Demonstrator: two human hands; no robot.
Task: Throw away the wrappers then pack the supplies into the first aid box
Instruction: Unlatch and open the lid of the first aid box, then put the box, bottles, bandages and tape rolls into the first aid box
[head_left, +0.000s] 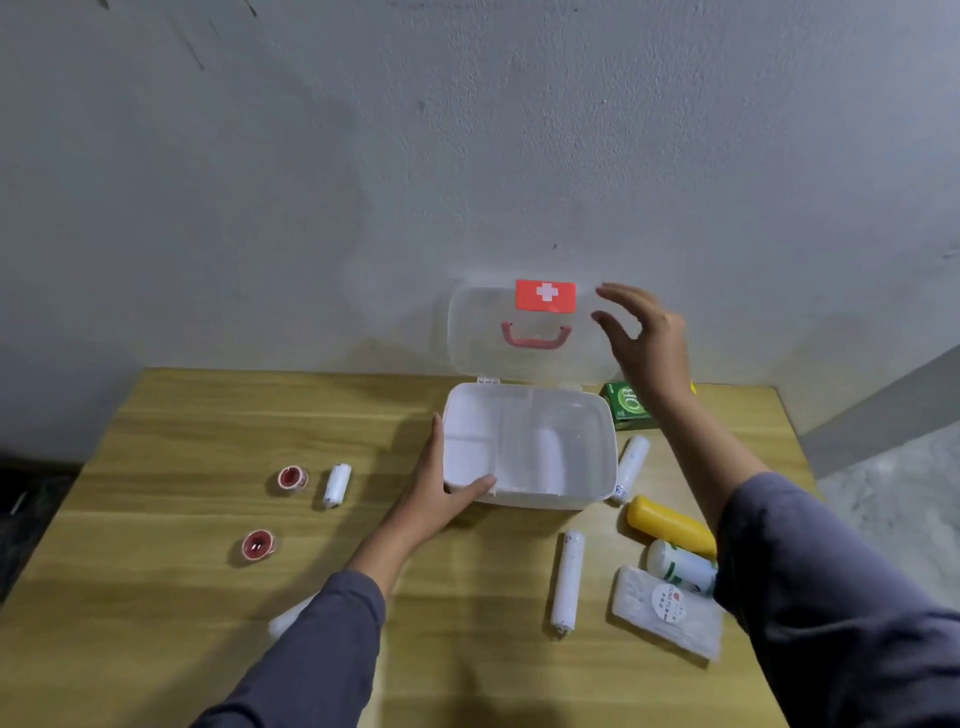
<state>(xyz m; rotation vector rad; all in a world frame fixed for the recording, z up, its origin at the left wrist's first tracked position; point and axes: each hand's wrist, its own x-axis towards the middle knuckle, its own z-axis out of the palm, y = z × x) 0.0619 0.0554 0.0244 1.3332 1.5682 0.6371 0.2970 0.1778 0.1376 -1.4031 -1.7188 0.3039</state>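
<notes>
1. Head view: first aid box (530, 447) stands open on the wooden table (208, 431), lid (524, 332) upright against the wall.
2. My left hand (441, 488) grips the box's front-left corner.
3. My right hand (644, 338) is beside the lid's right edge, fingers spread, holding nothing.
4. Bandage rolls (567, 579), yellow bottle (670, 525) lie right of the box.

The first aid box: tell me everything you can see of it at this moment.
The first aid box is white, translucent plastic with rounded corners, standing open near the table's far edge. Its clear lid stands upright on rear hinges, bearing a red label with a white cross and a pinkish-red handle. Inside, dividers form small compartments at left and a larger one at right; it looks empty, though glare hides detail. The left hand grips its front-left corner; the right hand, fingers spread, is at the lid's right edge; contact unclear.
</notes>
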